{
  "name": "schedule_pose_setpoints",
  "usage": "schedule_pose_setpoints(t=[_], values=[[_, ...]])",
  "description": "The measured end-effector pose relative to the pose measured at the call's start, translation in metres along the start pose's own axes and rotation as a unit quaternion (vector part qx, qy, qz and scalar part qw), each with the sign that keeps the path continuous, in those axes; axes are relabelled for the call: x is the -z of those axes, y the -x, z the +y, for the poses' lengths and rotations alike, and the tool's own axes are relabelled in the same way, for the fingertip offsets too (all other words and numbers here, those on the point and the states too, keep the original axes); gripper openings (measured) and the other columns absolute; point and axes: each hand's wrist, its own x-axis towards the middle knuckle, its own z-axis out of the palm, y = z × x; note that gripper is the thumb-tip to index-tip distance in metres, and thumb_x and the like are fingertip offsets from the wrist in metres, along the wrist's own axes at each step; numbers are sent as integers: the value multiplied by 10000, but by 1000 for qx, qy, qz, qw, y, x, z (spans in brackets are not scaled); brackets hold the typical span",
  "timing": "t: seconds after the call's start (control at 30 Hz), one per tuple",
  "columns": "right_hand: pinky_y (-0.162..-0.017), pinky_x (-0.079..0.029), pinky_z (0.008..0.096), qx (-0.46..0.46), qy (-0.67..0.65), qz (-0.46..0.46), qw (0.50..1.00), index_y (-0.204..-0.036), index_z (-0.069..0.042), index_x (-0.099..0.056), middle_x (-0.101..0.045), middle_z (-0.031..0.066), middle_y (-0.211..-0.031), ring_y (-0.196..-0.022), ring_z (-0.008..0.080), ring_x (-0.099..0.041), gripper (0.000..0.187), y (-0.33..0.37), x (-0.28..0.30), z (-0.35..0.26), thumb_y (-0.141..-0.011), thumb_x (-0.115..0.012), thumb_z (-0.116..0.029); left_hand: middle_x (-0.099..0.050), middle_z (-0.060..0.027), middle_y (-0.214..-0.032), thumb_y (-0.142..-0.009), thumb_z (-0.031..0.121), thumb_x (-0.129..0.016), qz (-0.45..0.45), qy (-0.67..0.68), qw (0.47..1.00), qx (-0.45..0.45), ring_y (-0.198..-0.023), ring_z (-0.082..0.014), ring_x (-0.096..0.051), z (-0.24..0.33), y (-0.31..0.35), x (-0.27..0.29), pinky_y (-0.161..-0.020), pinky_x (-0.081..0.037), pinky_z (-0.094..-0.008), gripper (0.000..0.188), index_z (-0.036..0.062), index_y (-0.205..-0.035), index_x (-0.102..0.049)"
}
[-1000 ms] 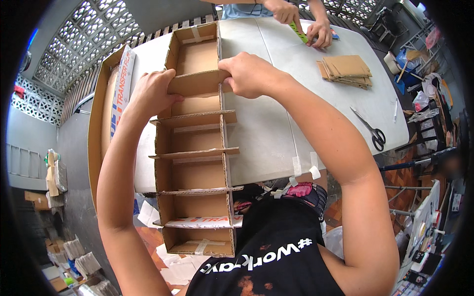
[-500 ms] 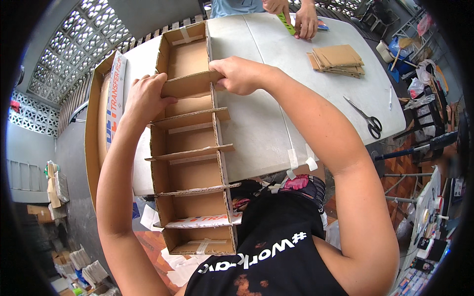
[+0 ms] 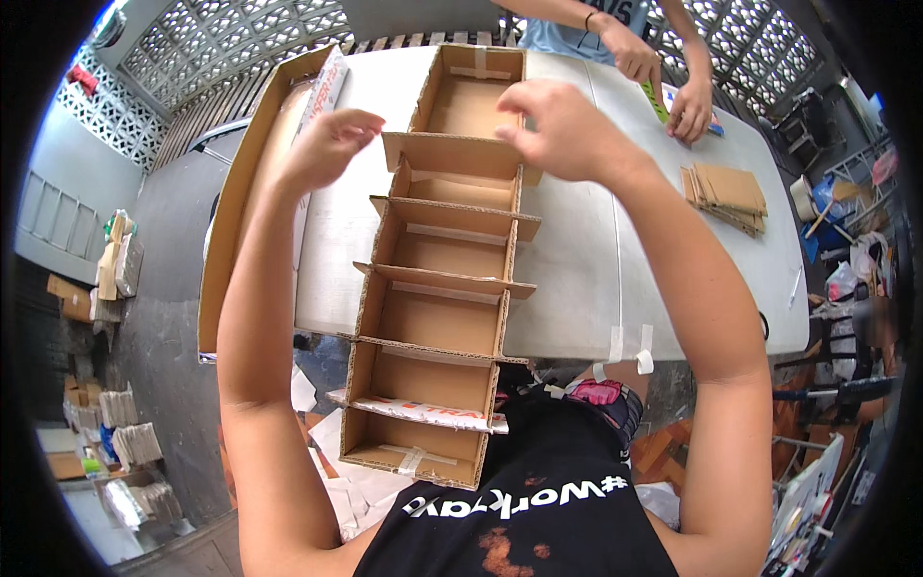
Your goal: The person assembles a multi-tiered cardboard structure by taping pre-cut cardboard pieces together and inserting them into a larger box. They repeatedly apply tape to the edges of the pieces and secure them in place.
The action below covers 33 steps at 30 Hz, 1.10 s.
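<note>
A long, narrow cardboard box (image 3: 442, 319) lies lengthwise before me, split into several compartments by crosswise cardboard dividers. The farthest divider (image 3: 452, 154) stands across the box, its ends sticking out past both side walls. My left hand (image 3: 332, 149) hovers just beyond that divider's left end, fingers stretched out and holding nothing. Over its right end is my right hand (image 3: 567, 130), fingers curved and apart, also holding nothing; it hides part of the far right wall. A printed white divider (image 3: 423, 413) crosses the near part. Tape (image 3: 411, 462) marks the near end.
The box rests on a white table (image 3: 567, 288), its near end overhanging toward me. A large cardboard tray (image 3: 236, 207) stands at left. Cut cardboard pieces (image 3: 726, 197) are stacked at right. Across the table, a co-worker's hands (image 3: 663, 91) hold a green tool. Tape strips (image 3: 630, 351) hang from the near edge.
Both my hands have let go of the farthest divider and moved apart from its ends. The divider stays in the box. The view has shifted, so the box appears farther right.
</note>
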Motion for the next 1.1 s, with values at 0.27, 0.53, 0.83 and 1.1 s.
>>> schedule_pose_setpoints(t=[0.27, 0.53, 0.83, 1.1], values=[[-866, -526, 467, -53, 6, -224, 973, -1087, -8, -670, -706, 241, -1034, -998, 407, -670, 290, -45, -43, -27, -992, -622, -278, -745, -44, -922, -982, 68, -672, 60, 155, 986, -23, -885, -101, -668, -35, 4, -59, -820, -528, -278, 142, 2, -1097, -720], [-864, -527, 476, -68, 28, -238, 969, -1045, -2, -659, -705, 244, -1060, -1010, 404, -678, 237, -47, -44, -37, -1015, -571, -220, -711, -53, -860, -1039, 71, -559, 105, 177, 979, 11, -813, -116, -653, -30, 13, -70, -742, -522, -275, 126, -17, -1044, -648], [-758, -501, 511, -44, 13, -149, 988, -910, 9, -586, -678, 248, -891, -867, 443, -643, 248, -39, -56, -16, -992, -610, -224, -733, -145, -799, -863, 328, -754, 95, 34, 985, 137, -711, -196, -691, 23, 24, -45, -690, -549, -336, 373, -39, -926, -742], [-756, -501, 522, -54, 21, -142, 988, -913, 10, -587, -674, 249, -875, -859, 452, -641, 247, -42, -55, -11, -1000, -595, -222, -679, -155, -644, -768, 223, -687, 71, -60, 983, 159, -598, -200, -663, 59, 25, -56, -633, -544, -352, 275, -41, -825, -740]])
